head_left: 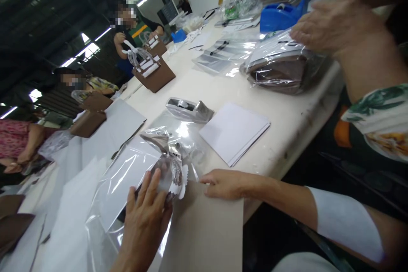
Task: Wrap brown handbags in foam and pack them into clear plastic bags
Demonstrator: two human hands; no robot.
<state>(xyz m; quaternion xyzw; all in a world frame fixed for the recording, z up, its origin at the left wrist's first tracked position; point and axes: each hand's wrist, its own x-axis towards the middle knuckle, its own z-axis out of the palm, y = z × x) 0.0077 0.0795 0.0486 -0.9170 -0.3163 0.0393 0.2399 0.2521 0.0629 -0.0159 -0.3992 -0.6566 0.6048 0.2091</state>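
My left hand (145,214) lies with fingers stretched out on a package in clear plastic wrap (127,174). White sheets, something dark and crinkled silvery parts show through the film. My right hand (225,183) grips the top edge of a flat beige sheet (207,229) between thumb and fingers, at the table's front edge. Whether it is card or another material, I cannot tell. The sheet's upper left corner lies close to the wrapped package. Just beyond the package is a grey tape dispenser (189,109), with a stack of white paper (236,131) to its right.
At the right, a co-worker's hand (341,25) is over a brown bag in clear plastic (280,70), near a blue tape dispenser (280,16). Brown handbags (154,74) stand farther back on the white table (216,89). Other people work along its far side. White sheets (76,204) lie at left.
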